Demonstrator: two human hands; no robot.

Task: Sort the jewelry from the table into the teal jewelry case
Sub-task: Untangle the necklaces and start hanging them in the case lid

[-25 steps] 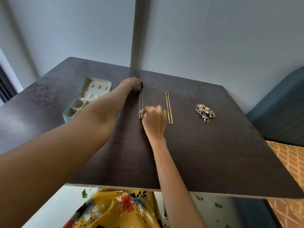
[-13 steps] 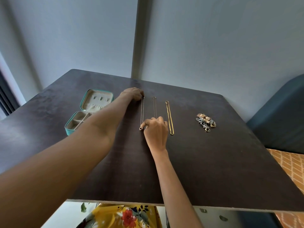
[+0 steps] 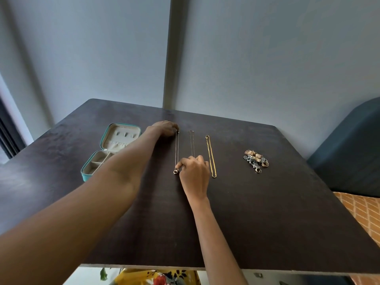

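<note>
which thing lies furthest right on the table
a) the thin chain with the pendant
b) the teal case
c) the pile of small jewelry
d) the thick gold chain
c: the pile of small jewelry sits right of the thick gold chain, while the thin chain with the pendant and the teal case lie further left.

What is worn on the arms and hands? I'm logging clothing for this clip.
Nothing: both forearms are bare, with no sleeves in view. The left hand and right hand show no gloves, watch or bracelets; rings cannot be made out. A yellow floral garment shows below the table edge.
</note>
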